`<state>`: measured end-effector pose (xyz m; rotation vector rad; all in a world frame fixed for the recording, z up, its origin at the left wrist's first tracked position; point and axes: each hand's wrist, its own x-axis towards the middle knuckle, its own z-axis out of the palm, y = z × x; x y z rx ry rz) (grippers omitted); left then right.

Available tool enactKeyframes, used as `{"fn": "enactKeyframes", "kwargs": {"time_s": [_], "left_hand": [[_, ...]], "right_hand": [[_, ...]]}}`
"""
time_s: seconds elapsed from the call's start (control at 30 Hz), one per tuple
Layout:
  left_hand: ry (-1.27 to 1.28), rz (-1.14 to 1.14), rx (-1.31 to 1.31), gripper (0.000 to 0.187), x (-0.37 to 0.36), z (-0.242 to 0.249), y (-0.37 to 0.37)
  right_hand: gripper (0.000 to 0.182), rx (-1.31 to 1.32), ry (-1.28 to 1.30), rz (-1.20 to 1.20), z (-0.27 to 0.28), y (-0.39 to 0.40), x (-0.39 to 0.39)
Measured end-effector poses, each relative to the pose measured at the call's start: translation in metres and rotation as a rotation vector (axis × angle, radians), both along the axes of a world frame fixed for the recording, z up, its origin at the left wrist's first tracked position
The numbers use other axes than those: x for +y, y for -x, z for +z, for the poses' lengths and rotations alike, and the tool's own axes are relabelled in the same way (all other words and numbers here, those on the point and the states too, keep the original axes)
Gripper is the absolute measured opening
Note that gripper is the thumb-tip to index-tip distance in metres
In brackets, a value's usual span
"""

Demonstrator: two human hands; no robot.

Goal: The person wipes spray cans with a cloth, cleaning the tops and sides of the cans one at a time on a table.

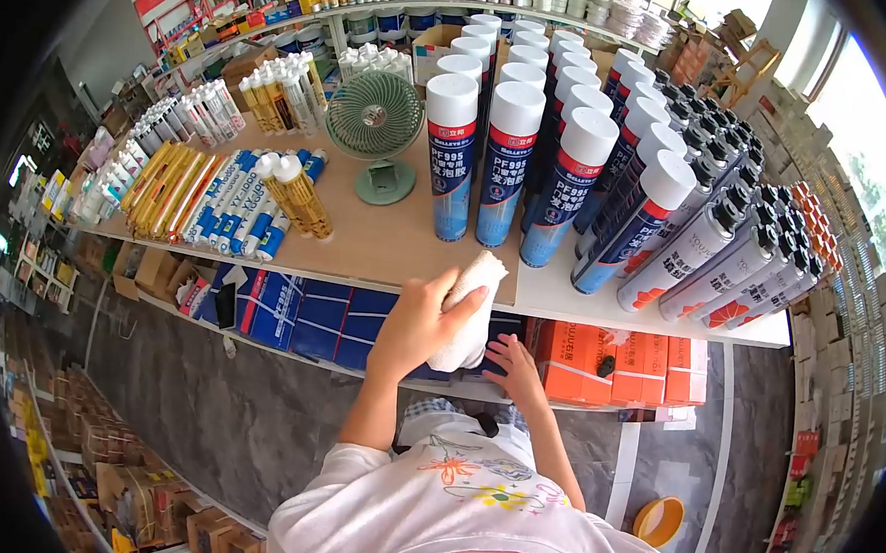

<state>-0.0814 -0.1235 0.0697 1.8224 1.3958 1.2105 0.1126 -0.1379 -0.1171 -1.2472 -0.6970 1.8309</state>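
Before the shelf edge (572, 308), left grip (418, 325) wraps white cloth (468, 328); right grip (518, 371) spreads, fingers apart.

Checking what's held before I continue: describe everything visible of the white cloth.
The white cloth is bunched into an elongated wad, soft and textured-looking. The left hand grips it, thumb across it. It slants, upper end toward the right, overlapping the tabletop's front edge in view; whether they touch is unclear.
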Motion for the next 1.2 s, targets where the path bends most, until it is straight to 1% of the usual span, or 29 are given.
{"fn": "enactKeyframes", "kwargs": {"time_s": [0.03, 0.07, 0.1, 0.17, 0.2, 0.23, 0.33, 0.4, 0.47, 0.5, 0.53, 0.6, 0.67, 0.7, 0.73, 0.77, 0.8, 0.83, 0.87, 0.93, 0.97, 1.03, 1.07, 1.13, 1.17, 1.2], "left_hand": [[-0.016, -0.017, 0.031, 0.034, -0.001, 0.0, -0.006], [-0.036, -0.061, 0.025, 0.032, -0.003, -0.004, -0.013], [-0.065, -0.106, 0.022, 0.033, -0.007, -0.003, -0.024], [-0.088, -0.214, 0.051, 0.033, -0.016, -0.008, -0.046], [-0.083, -0.278, 0.085, 0.032, -0.02, -0.015, -0.056], [-0.095, -0.314, 0.051, 0.028, -0.024, -0.018, -0.067], [-0.202, -0.419, 0.04, 0.027, -0.035, -0.032, -0.091], [-0.183, -0.458, 0.051, 0.028, -0.034, -0.035, -0.092], [-0.028, -0.485, 0.001, 0.03, -0.025, -0.033, -0.084], [0.03, -0.439, -0.007, 0.032, -0.019, -0.031, -0.08], [0.081, -0.405, -0.1, 0.032, -0.01, -0.032, -0.075], [0.106, -0.315, 0.046, 0.033, 0.008, -0.032, -0.058], [-0.067, -0.235, -0.036, 0.035, 0.029, -0.057, -0.049], [-0.017, -0.187, 0.01, 0.037, 0.034, -0.065, -0.043], [-0.016, -0.192, 0.011, 0.037, 0.038, -0.072, -0.038], [0.008, -0.151, 0.014, 0.037, 0.042, -0.078, -0.034], [0.032, -0.111, 0.017, 0.037, 0.045, -0.083, -0.032], [0.052, -0.105, -0.029, 0.037, 0.047, -0.088, -0.032], [0.052, -0.109, -0.028, 0.037, 0.048, -0.092, -0.031], [-0.001, -0.027, 0.152, 0.035, 0.049, -0.098, -0.029], [-0.001, -0.025, 0.152, 0.035, 0.051, -0.101, -0.029], [0.016, -0.121, -0.003, 0.039, 0.054, -0.107, -0.026], [0.015, -0.118, -0.003, 0.039, 0.054, -0.109, -0.024], [0.288, -0.309, -0.238, 0.051, 0.053, -0.112, -0.02], [0.287, -0.31, -0.236, 0.051, 0.054, -0.113, -0.019], [0.348, -0.374, -0.288, 0.055, 0.054, -0.115, -0.018]], "right_hand": [[0.062, 0.073, 0.085, 0.028, -0.008, 0.004, 0.003], [0.072, 0.116, 0.132, 0.043, -0.021, 0.009, 0.009], [0.074, 0.114, -0.03, 0.111, -0.03, 0.012, 0.013], [0.074, 0.209, -0.319, 0.082, -0.05, 0.021, 0.023], [0.074, 0.264, -0.354, 0.052, -0.052, 0.019, 0.024], [0.073, 0.304, -0.364, 0.028, -0.053, 0.017, 0.025], [0.072, 0.411, -0.268, -0.058, -0.041, 0.001, 0.016], [0.072, 0.465, -0.211, -0.103, -0.034, -0.005, 0.013], [0.071, 0.518, -0.179, -0.146, -0.032, -0.008, 0.014], [0.071, 0.541, -0.164, -0.164, -0.033, -0.008, 0.015], [0.07, 0.564, -0.16, -0.185, -0.034, -0.009, 0.017], [0.07, 0.638, -0.128, -0.22, -0.032, -0.011, 0.019], [0.069, 0.789, -0.019, -0.233, -0.024, -0.014, 0.02], [0.067, 0.911, 0.062, -0.236, -0.014, -0.016, 0.021], [0.064, 1.029, 0.151, -0.243, -0.004, -0.017, 0.021], [0.064, 1.03, 0.148, -0.248, 0.004, -0.019, 0.02], [0.066, 0.978, 0.129, -0.247, 0.01, -0.02, 0.018], [0.068, 0.925, 0.11, -0.246, 0.016, -0.02, 0.017], [0.068, 0.925, 0.109, -0.249, 0.021, -0.021, 0.017], [0.068, 0.865, 0.055, -0.209, 0.026, -0.021, 0.016], [0.068, 0.865, 0.055, -0.207, 0.026, -0.022, 0.017], [0.067, 0.896, 0.052, -0.216, 0.024, -0.022, 0.018], [0.067, 0.897, 0.052, -0.214, 0.019, -0.023, 0.02], [0.071, 0.859, 0.087, -0.264, 0.009, -0.026, 0.024], [0.071, 0.86, 0.085, -0.264, 0.017, -0.024, 0.024], [0.071, 0.792, 0.084, -0.275, 0.027, -0.023, 0.023]]}}
